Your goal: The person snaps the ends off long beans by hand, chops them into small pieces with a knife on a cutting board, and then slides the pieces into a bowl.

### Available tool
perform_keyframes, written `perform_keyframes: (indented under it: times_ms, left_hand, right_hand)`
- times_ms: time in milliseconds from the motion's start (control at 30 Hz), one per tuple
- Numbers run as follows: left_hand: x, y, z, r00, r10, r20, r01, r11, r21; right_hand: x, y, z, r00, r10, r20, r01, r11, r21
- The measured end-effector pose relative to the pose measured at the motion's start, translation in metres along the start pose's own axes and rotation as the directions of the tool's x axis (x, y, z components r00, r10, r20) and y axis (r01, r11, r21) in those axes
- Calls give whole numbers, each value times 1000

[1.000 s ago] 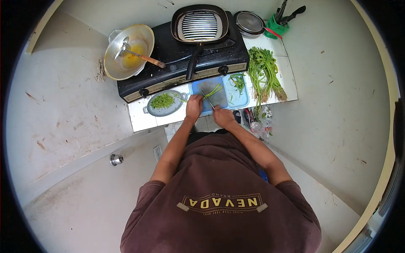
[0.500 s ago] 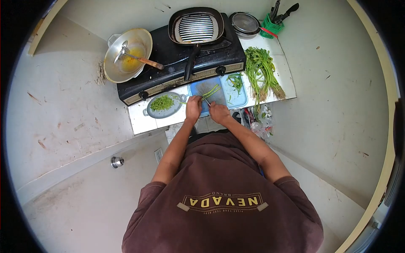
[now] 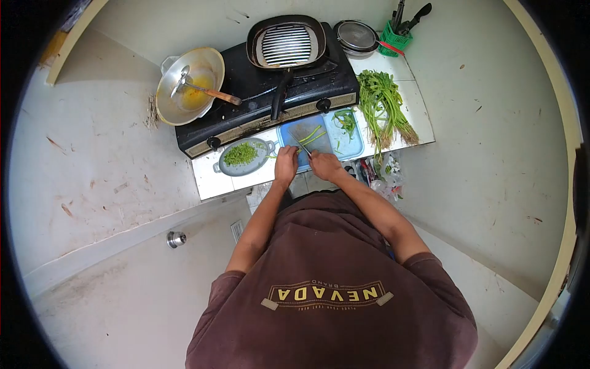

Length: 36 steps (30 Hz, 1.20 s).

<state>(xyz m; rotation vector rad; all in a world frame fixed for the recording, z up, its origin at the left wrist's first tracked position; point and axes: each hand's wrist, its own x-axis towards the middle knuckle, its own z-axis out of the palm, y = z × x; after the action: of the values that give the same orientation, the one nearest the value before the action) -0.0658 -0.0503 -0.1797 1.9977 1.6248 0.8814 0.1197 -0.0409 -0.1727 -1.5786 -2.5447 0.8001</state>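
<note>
My right hand (image 3: 326,166) is closed around the handle of a knife (image 3: 300,142), whose blade slants up and left across a few green stems (image 3: 312,136). The stems lie on a grey-blue cutting board (image 3: 294,130) at the counter's front edge. Beside the blade, my left hand (image 3: 286,165) has its fingers bent together at the lower end of the stems; the fingertips are partly hidden. Cut green leaves (image 3: 346,122) rest in a light blue tray (image 3: 354,144) right of the board. Chopped greens (image 3: 240,154) fill part of a grey oval dish (image 3: 252,167) at left.
Behind the board stands a black gas stove (image 3: 246,111) with a grill pan (image 3: 286,49). A wok (image 3: 212,61) holds a ladle (image 3: 224,96) at left. A bunch of rooted greens (image 3: 384,104), strainers (image 3: 357,35) and a green knife basket (image 3: 395,40) are at right.
The knife has swung so that more of its blade shows across the stems. Both hands stay close together over the board's front edge. The whole view has shifted slightly.
</note>
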Motion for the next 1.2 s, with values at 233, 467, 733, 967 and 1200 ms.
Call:
perform_keyframes:
  times_ms: [233,467,733,967,1200]
  left_hand:
    - [-7,8,4,994,21,109,-20,1000,-7]
    - [20,25,33,976,122,180,-112,992,-64]
    - [57,41,60,973,78,216,-60,994,-89]
    - [66,41,47,994,67,83,-56,989,-134]
    - [92,6,4,953,-2,303,50,987,-152]
  right_hand:
    - [-24,11,-28,998,60,-2,-59,987,151]
    - [-59,50,-28,988,153,-32,-141,959,248]
    - [-83,62,-34,971,233,-53,-196,903,382]
    - [-87,67,-27,955,296,1,-251,808,533]
    - [-96,60,-35,941,338,33,-277,706,651]
